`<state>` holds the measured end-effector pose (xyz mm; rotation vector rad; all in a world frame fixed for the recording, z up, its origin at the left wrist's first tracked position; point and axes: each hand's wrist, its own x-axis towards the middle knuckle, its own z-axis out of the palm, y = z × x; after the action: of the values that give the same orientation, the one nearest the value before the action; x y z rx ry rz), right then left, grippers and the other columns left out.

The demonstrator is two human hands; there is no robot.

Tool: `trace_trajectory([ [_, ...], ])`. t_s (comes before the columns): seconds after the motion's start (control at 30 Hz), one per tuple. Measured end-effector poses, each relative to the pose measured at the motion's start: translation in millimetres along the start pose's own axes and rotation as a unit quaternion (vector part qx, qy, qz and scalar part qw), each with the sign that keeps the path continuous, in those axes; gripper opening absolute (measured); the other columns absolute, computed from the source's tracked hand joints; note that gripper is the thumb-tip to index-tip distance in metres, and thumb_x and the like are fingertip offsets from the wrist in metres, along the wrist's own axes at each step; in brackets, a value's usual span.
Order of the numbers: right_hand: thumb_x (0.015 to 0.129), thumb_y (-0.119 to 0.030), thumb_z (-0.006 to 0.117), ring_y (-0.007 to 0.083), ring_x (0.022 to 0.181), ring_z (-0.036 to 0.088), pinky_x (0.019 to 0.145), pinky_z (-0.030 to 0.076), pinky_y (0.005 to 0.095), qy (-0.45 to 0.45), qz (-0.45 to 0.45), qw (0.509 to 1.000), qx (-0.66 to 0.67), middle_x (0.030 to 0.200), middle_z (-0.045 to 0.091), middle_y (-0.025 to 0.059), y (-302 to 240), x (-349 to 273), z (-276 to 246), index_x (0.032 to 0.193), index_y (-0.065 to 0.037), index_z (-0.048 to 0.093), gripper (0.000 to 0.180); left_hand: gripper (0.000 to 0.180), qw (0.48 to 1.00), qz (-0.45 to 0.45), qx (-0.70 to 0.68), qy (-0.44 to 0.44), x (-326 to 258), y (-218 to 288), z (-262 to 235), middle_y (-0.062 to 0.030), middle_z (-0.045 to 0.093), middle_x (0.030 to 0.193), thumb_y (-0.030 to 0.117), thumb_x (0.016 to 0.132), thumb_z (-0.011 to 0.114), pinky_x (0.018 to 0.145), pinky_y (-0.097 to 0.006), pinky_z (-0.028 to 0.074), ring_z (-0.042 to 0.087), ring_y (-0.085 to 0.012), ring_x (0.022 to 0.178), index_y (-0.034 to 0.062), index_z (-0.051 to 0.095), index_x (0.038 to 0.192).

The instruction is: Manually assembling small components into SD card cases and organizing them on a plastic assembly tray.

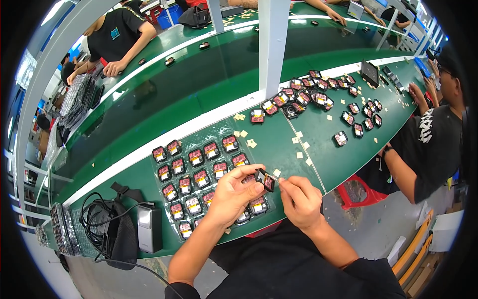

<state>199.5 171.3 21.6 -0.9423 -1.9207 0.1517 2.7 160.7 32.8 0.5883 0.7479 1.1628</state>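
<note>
My left hand (pixel 233 195) is closed around a small black square case (pixel 268 181), held tilted above the table between thumb and fingers. It has a reddish face and dark edges. At its right edge my right hand (pixel 301 202) has thumb and forefinger pinched together; what they hold, if anything, is too small to name. Beneath my left hand lies a clear plastic tray (pixel 200 139) with several similar black cases (pixel 201 178) in rows, their labels red, white and yellow. My left hand and forearm hide part of the tray.
Loose cases (pixel 340 138) and pale paper squares (pixel 299 155) are scattered to the right. A grey box-shaped device (pixel 149 229) and black cables (pixel 95 219) lie at left. A white post (pixel 272 50) stands beyond, beside a green conveyor (pixel 199 94). A co-worker (pixel 438 144) sits at right.
</note>
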Motion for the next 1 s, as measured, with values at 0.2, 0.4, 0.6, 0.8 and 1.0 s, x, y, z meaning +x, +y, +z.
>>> trace_trajectory([
  [0.2,0.076,0.008,0.075,0.0236,0.061,0.065,0.052,0.052,0.0324,0.001,-0.008,1.000,-0.004,0.086,0.066,0.0106,-0.5,0.3,2.2,0.097,0.003,0.072,0.022,0.044,1.000,-0.005,-0.007,-0.004,0.6,3.1,-0.2,-0.0090,0.062,0.125,0.005,0.089,0.078,0.096,-0.038,0.061,0.067,-0.0195,0.111,-0.0013,0.060,0.128],
  [0.4,0.082,0.006,0.074,0.0240,0.068,0.067,0.059,0.054,0.0314,-0.064,0.107,0.987,0.104,0.091,0.068,0.0122,-7.2,9.1,-9.3,0.101,0.003,0.072,0.019,0.045,0.999,0.025,0.034,0.002,3.9,-0.6,-2.8,-0.0123,0.062,0.129,0.005,0.090,0.077,0.097,-0.039,0.060,0.067,-0.0212,0.112,-0.0008,0.059,0.131],
  [0.6,0.089,0.005,0.066,0.0300,0.090,0.065,0.075,0.054,0.0378,-0.026,0.235,0.965,0.117,0.105,0.064,0.0159,36.2,20.3,-35.0,0.104,0.001,0.067,0.016,0.048,0.996,0.076,0.053,0.005,3.5,7.4,-8.2,-0.0147,0.066,0.122,0.006,0.087,0.076,0.099,-0.040,0.060,0.069,-0.0297,0.114,-0.0015,0.057,0.130],
  [0.8,0.093,-0.026,0.071,0.0428,0.091,0.068,0.077,0.054,0.0499,-0.010,0.312,0.913,-0.264,0.127,0.057,0.0181,101.7,19.3,-64.9,0.117,-0.005,0.065,0.033,0.039,0.971,0.162,0.173,0.034,-1.2,27.0,4.0,-0.0124,0.063,0.121,-0.006,0.086,0.073,0.097,-0.034,0.056,0.067,-0.0215,0.109,-0.0033,0.057,0.122],
  [1.0,0.085,-0.024,0.080,0.0396,0.090,0.068,0.075,0.054,0.0469,-0.066,0.287,0.939,-0.176,0.117,0.063,0.0117,92.6,12.7,-65.5,0.109,-0.008,0.067,0.032,0.022,0.640,0.317,0.654,0.249,13.8,70.4,-26.9,-0.0108,0.062,0.105,-0.002,0.080,0.075,0.086,-0.037,0.054,0.065,-0.0265,0.099,0.0008,0.063,0.099],
])
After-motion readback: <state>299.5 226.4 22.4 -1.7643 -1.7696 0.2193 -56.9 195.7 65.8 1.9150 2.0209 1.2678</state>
